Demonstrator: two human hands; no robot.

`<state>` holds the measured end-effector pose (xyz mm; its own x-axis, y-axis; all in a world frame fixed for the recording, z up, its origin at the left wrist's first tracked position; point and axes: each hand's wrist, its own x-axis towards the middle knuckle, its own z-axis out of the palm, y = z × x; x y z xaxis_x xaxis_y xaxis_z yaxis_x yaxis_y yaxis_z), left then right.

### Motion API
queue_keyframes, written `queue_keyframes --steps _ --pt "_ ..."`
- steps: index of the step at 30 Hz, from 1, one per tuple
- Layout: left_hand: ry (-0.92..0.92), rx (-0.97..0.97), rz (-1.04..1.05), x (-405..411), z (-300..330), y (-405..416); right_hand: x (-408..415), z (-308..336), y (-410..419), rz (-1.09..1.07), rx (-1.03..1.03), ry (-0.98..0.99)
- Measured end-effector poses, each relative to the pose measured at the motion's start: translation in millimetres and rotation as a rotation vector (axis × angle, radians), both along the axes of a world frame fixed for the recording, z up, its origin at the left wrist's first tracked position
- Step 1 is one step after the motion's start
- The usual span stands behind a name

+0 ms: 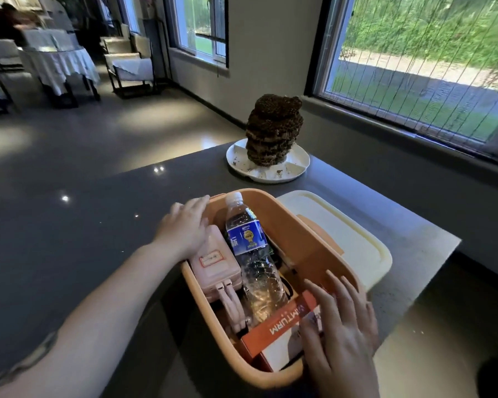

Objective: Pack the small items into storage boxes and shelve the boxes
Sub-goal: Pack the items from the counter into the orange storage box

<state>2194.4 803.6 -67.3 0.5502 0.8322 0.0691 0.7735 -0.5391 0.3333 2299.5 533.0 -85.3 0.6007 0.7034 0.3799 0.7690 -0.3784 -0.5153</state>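
From your head camera, the orange storage box (305, 239) sits open on the dark surface (84, 225) at its near right corner, with its cream lid (354, 242) lying flat just beyond it on the right. Your left hand (184, 225) rests on the box's far left rim, fingers relaxed and extended, gripping nothing. Your right hand (339, 323) lies flat with straight fingers on the orange carton (276, 331) at the near end of the box, covering its right part. Inside, a water bottle (250, 254) lies lengthwise beside a pink case (213, 265) along the left wall; dark items under the bottle are too hidden to name. Farther back, a white divided plate (296, 165) holds a tall dark honeycomb-like stack (273, 130). Your left forearm is cut off at the frame's edge.
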Motion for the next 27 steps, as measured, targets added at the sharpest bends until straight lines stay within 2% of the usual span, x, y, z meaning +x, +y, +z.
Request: queue_keyframes --steps 2,5,11,14,18,24,27 --pt "0.015 -0.011 -0.002 -0.2 1.8 1.5 -6.6 -5.9 2.6 -0.033 0.023 0.107" --pt "-0.019 0.006 0.022 -2.1 3.6 -1.6 -3.2 -11.3 5.5 -0.018 0.058 0.152" --pt "-0.168 0.085 0.172 -44.3 1.3 -6.7 38.0 -6.6 25.7 0.245 0.101 0.200" --pt "-0.195 0.078 0.221 -72.7 3.3 -16.0 62.0 -3.6 45.3 0.385 0.020 0.200" --pt "-0.218 0.093 0.315 -108.9 3.1 -45.7 94.8 0.0 88.6 0.488 -0.190 0.173" --pt "-0.135 0.158 0.500 -140.5 -4.3 -92.7 116.9 10.3 175.2 0.628 -0.291 0.442" --pt "-0.147 0.173 0.589 -136.1 -8.1 -111.8 117.8 16.9 214.9 0.748 -0.373 0.294"
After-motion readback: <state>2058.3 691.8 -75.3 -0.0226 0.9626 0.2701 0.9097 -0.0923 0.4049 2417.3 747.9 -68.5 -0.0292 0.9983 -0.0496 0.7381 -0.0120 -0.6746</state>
